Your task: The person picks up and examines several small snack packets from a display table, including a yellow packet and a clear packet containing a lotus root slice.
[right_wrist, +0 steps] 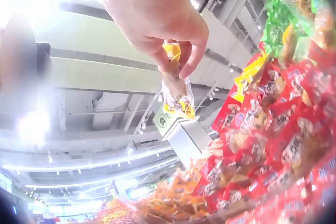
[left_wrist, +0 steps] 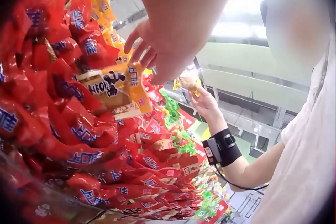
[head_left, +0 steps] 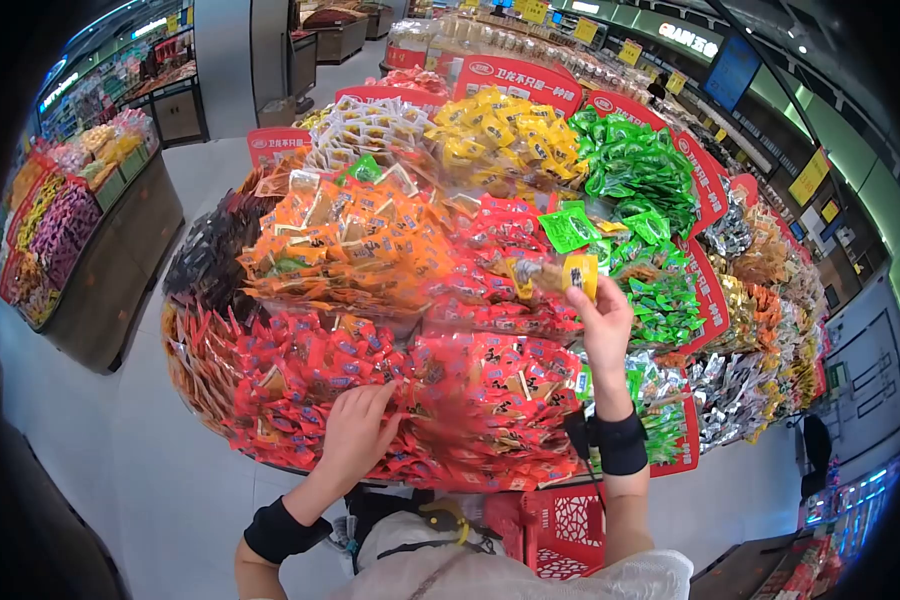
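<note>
My right hand (head_left: 606, 328) pinches a small yellow-and-clear snack packet (head_left: 580, 274) between thumb and fingers, holding it above the heap of red packets (head_left: 500, 370). Seen from the right wrist, this packet (right_wrist: 178, 95) hangs from the fingertips with brown food showing through its clear part. My left hand (head_left: 360, 428) is at the front red heap, fingers loosely extended and nothing in their grasp. The left wrist view shows an orange packet (left_wrist: 113, 90) lying among red ones, close by the left hand (left_wrist: 157, 50).
Orange packets (head_left: 350, 240) are piled at the left, yellow packets (head_left: 505, 135) at the back, green packets (head_left: 640, 170) at the back right. Red signboards (head_left: 520, 80) edge the round display. A red basket (head_left: 567, 535) is below, near my body. Another stand (head_left: 120, 250) is further left.
</note>
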Action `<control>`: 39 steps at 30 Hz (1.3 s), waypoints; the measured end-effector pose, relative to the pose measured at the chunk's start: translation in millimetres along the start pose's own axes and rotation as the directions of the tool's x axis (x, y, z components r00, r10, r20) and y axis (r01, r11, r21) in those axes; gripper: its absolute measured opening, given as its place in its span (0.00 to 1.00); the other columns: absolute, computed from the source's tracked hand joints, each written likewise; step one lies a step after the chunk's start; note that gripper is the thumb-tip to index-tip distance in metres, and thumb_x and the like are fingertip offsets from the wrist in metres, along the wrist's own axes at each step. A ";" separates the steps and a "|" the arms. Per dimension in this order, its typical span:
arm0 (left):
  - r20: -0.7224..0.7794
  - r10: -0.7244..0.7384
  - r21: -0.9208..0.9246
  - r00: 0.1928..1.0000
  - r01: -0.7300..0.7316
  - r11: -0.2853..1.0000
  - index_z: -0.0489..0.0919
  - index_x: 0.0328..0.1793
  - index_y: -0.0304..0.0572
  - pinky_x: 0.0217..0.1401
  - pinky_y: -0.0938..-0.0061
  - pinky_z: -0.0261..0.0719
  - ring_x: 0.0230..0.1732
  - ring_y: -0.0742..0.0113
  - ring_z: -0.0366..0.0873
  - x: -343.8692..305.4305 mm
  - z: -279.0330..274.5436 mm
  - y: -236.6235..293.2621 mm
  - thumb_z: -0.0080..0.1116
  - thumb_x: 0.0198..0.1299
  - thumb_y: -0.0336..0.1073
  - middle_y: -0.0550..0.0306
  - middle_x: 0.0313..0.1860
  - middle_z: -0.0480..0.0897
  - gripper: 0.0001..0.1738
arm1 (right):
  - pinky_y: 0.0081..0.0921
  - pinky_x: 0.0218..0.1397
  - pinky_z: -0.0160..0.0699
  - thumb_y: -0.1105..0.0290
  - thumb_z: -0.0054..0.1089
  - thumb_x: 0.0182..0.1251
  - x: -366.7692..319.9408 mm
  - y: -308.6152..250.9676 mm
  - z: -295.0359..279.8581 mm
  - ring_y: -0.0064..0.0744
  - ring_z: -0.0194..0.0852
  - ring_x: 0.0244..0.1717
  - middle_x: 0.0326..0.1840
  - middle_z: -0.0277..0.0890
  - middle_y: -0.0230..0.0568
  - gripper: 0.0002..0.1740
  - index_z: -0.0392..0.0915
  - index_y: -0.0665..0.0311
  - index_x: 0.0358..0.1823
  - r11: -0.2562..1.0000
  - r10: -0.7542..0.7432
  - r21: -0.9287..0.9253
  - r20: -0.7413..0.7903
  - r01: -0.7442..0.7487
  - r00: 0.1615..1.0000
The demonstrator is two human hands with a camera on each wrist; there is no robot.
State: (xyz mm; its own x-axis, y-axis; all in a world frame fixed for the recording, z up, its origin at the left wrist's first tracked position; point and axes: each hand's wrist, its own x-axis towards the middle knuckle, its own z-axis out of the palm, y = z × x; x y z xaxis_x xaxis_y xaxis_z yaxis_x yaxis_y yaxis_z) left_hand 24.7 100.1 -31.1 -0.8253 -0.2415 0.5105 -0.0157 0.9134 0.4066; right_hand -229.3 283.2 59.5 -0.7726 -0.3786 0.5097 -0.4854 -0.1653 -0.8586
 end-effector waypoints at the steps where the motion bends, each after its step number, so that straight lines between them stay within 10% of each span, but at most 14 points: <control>1: 0.010 -0.014 -0.003 1.000 0.014 1.000 0.70 0.54 0.38 0.49 0.64 0.67 0.45 0.55 0.71 -0.7 -2.3 -6.0 0.62 0.45 0.32 0.50 0.42 0.74 0.26 | 0.15 0.40 0.69 0.79 0.59 0.55 17.0 -0.6 4.6 0.18 0.71 0.35 0.37 0.75 0.33 0.12 0.74 0.71 0.42 1.000 0.014 0.024 -0.007 -0.014 1.000; 14: 0.118 -0.106 -0.341 0.987 0.141 0.929 0.76 0.43 0.40 0.43 0.67 0.73 0.41 0.54 0.74 -1.4 -15.0 -53.7 0.61 0.46 0.31 0.51 0.38 0.77 0.15 | 0.26 0.42 0.72 0.68 0.63 0.51 234.2 49.1 85.6 0.37 0.77 0.40 0.36 0.78 0.51 0.18 0.75 0.71 0.42 0.703 -0.368 -0.625 0.090 0.340 0.926; 24: 0.189 -0.054 -0.358 0.980 0.120 0.926 0.76 0.43 0.42 0.47 0.67 0.72 0.46 0.57 0.73 0.6 -19.4 -62.5 0.60 0.48 0.34 0.54 0.40 0.76 0.14 | 0.34 0.46 0.71 0.68 0.62 0.50 272.9 63.2 104.7 0.50 0.73 0.44 0.40 0.75 0.55 0.20 0.74 0.68 0.46 0.390 -0.141 -0.853 0.317 0.347 0.938; 39: 0.211 -0.034 -0.358 0.977 0.110 0.927 0.77 0.42 0.41 0.49 0.67 0.70 0.47 0.58 0.72 2.7 -16.6 -65.7 0.59 0.49 0.35 0.55 0.39 0.76 0.13 | 0.36 0.45 0.72 0.69 0.62 0.46 286.8 87.2 112.6 0.48 0.74 0.43 0.38 0.76 0.52 0.18 0.77 0.62 0.42 0.298 0.091 -0.900 0.357 0.317 0.930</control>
State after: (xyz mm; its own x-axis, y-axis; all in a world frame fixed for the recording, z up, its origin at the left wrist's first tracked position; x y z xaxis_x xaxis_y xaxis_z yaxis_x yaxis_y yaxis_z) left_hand 32.9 34.0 -43.9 -0.9247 -0.1982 0.3249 0.0967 0.7033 0.7043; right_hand -447.1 57.7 124.5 -0.6161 -0.6921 0.3761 -0.7579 0.6509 -0.0439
